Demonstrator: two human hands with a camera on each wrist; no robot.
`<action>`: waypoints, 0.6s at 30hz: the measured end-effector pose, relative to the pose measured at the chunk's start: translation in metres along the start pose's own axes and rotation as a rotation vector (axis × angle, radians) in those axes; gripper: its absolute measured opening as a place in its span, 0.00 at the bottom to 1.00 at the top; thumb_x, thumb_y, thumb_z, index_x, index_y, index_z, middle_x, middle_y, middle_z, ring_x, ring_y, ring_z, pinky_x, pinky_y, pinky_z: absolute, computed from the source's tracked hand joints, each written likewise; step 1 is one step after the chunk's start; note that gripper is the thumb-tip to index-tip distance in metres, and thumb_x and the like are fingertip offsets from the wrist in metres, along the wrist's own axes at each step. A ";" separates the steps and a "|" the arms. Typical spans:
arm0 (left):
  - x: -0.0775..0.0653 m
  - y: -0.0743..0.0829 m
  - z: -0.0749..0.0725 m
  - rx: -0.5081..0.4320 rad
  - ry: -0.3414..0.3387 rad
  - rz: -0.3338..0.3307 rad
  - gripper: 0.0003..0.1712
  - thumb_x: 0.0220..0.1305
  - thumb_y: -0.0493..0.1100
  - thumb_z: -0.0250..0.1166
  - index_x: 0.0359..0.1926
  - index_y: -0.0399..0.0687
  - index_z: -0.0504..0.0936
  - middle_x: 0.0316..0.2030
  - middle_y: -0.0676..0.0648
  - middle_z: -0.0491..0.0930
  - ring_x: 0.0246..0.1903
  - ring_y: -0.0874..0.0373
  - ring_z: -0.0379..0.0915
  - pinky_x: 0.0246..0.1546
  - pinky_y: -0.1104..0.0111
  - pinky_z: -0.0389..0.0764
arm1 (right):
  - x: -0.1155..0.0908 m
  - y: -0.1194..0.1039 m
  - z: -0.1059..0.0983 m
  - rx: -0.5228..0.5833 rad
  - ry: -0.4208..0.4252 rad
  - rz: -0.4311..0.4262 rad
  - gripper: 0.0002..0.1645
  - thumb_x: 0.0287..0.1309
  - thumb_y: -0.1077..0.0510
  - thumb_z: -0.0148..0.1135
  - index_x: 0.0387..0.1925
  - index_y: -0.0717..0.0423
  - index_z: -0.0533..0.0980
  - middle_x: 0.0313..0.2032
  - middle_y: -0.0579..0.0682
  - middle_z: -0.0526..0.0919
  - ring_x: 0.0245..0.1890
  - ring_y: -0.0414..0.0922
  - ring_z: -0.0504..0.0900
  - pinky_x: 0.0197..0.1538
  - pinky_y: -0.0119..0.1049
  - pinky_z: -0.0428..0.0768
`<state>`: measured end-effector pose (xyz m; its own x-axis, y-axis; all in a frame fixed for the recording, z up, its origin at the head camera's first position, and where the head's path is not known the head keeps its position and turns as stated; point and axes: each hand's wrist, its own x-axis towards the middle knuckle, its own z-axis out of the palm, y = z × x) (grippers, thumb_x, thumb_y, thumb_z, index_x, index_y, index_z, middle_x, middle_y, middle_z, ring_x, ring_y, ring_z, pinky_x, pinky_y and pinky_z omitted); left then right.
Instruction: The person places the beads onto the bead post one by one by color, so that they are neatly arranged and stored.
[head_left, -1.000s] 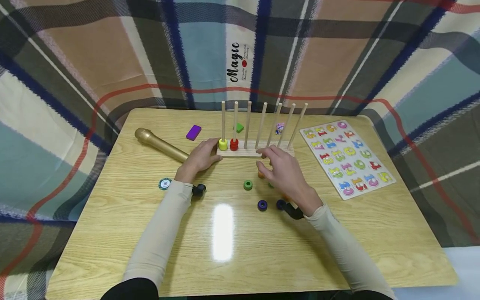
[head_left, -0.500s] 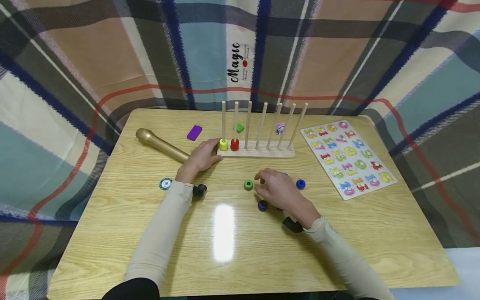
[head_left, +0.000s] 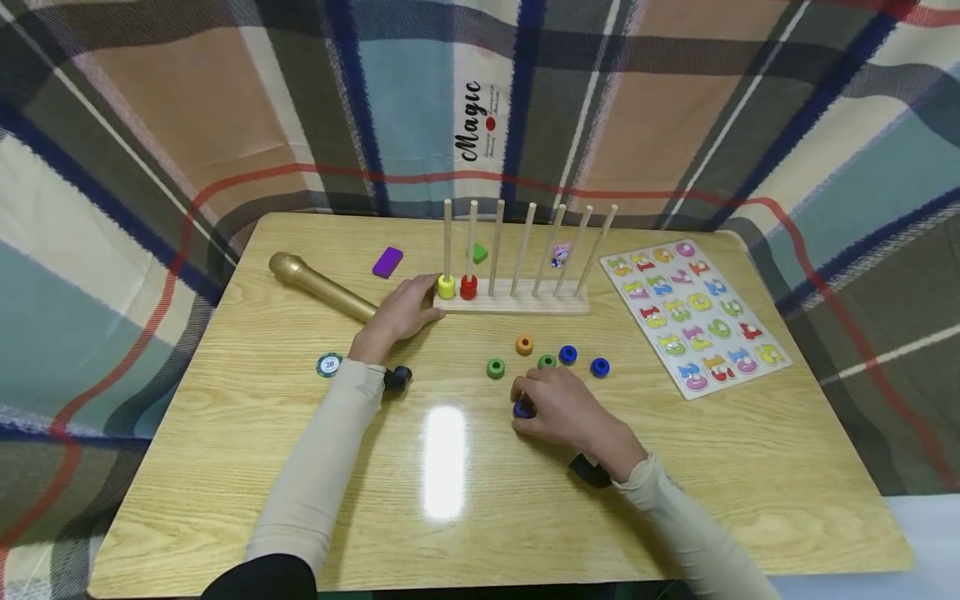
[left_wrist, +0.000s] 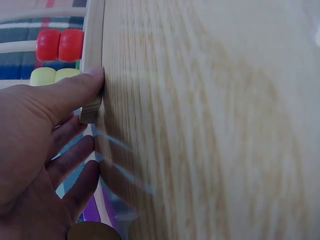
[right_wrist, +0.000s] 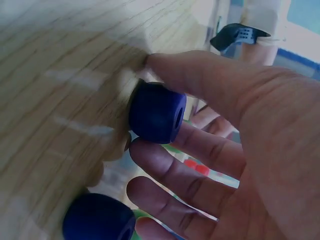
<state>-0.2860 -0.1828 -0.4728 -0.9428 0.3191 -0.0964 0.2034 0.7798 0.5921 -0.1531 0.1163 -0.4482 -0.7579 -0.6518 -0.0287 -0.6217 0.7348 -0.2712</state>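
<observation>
A wooden peg rack [head_left: 517,307] with several upright pegs stands near the back of the table. Two yellow beads [head_left: 446,287] sit on its leftmost peg and red beads [head_left: 468,287] on the second. My left hand [head_left: 397,317] holds the rack's left end, thumb along the front edge of the base in the left wrist view. Closer to me, my right hand [head_left: 566,408] has thumb and fingers around a dark purple bead [right_wrist: 156,112] on the tabletop. Another dark bead [right_wrist: 97,217] lies beneath its lower fingers in the right wrist view.
Around the right hand lie green beads [head_left: 496,368], an orange bead [head_left: 524,344] and blue beads [head_left: 599,367]. A sticker sheet [head_left: 693,317] is at right. To the left are a gold rod [head_left: 322,283], a poker chip [head_left: 328,365] and a purple block [head_left: 387,262].
My right hand has drawn back from the rack's front toward me, uncovering the orange and blue beads, and now pinches the dark purple bead. The left hand stays at the rack's end.
</observation>
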 end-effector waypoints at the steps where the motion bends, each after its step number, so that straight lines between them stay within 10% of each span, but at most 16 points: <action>1: 0.000 0.000 0.000 0.002 -0.001 -0.001 0.43 0.76 0.43 0.68 0.83 0.39 0.59 0.79 0.34 0.64 0.79 0.36 0.58 0.82 0.44 0.57 | 0.000 0.000 0.000 0.002 0.005 -0.007 0.15 0.55 0.49 0.80 0.39 0.51 0.85 0.32 0.43 0.83 0.31 0.39 0.77 0.37 0.37 0.79; 9: 0.001 0.002 -0.001 0.005 -0.005 -0.007 0.43 0.76 0.43 0.68 0.83 0.39 0.59 0.79 0.35 0.64 0.79 0.36 0.57 0.83 0.45 0.57 | 0.011 -0.003 -0.021 0.088 0.087 0.029 0.13 0.62 0.53 0.78 0.45 0.54 0.87 0.40 0.48 0.85 0.36 0.43 0.81 0.37 0.37 0.84; 18: 0.000 0.000 0.000 0.004 0.001 0.009 0.43 0.75 0.43 0.68 0.83 0.38 0.60 0.79 0.34 0.64 0.79 0.36 0.58 0.83 0.46 0.57 | 0.079 0.014 -0.106 0.151 0.517 0.048 0.20 0.67 0.58 0.74 0.57 0.61 0.82 0.50 0.57 0.86 0.41 0.54 0.83 0.39 0.45 0.84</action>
<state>-0.2858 -0.1825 -0.4724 -0.9412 0.3255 -0.0903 0.2128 0.7791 0.5897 -0.2428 0.0954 -0.3519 -0.8069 -0.4128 0.4226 -0.5776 0.7015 -0.4175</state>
